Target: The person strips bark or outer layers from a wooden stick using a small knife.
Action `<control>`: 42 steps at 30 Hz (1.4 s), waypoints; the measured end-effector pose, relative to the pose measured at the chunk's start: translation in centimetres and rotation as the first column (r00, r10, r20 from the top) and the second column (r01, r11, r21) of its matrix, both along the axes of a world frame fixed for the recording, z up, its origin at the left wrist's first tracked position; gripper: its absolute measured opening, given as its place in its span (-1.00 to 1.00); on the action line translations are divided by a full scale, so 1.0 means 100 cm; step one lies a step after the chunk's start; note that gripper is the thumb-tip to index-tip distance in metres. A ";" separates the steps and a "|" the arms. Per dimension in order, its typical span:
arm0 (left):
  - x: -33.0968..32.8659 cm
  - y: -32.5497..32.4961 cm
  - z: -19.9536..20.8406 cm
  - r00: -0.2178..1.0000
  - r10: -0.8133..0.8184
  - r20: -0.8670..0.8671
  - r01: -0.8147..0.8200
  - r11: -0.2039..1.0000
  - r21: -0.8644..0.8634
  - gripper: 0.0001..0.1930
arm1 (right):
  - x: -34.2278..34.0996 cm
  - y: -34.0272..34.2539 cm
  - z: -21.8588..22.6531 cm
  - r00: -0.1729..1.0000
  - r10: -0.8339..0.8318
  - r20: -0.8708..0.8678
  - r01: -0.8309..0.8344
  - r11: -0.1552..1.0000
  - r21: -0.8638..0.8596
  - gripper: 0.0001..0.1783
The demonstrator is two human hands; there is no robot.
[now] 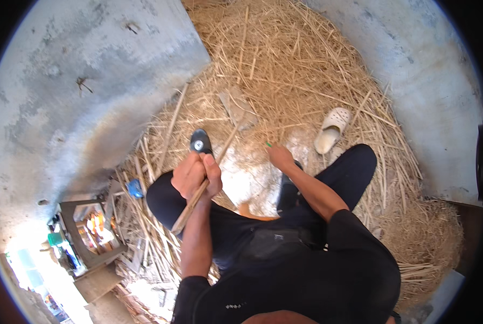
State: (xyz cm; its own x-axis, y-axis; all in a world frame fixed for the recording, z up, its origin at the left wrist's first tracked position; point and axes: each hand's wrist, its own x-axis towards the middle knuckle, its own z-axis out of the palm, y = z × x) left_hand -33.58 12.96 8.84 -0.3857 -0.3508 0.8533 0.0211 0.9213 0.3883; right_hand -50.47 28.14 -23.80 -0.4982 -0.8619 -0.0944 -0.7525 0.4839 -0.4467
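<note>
My left hand (194,175) is closed round a long wooden stick (189,211). Its near end slants back over my left thigh, and its thin far end reaches a flat grey stone (237,108) lying in the straw. Whether the tip touches the stone, I cannot tell. Lower and to the right, my right hand (280,156) is closed, with a small green tip (268,144) poking out of its fingers. The rest of that green thing is hidden in the hand. A dark shoe (199,141) is on my left foot, just beyond my left hand.
Loose straw (301,59) covers the ground ahead. A pale clog (333,129) lies beyond my right knee. Grey walls (106,48) rise on both sides. Cut stalks (154,216) and a blue scrap (135,188) lie at left, near a wooden frame (85,237).
</note>
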 end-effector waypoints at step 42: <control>0.000 -0.005 -0.007 0.957 0.291 -0.009 -0.278 0.922 0.268 -0.63 | 0.024 -0.055 0.175 0.917 -0.200 0.344 0.239 0.968 -0.075 -0.54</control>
State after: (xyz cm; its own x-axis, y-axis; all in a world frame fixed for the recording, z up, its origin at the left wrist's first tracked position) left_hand -33.62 12.46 8.13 -0.1978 -0.6528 0.7313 -0.2022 0.7572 0.6212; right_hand -48.04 22.59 -6.29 -0.6331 -0.7490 -0.1952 -0.4325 0.5515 -0.7133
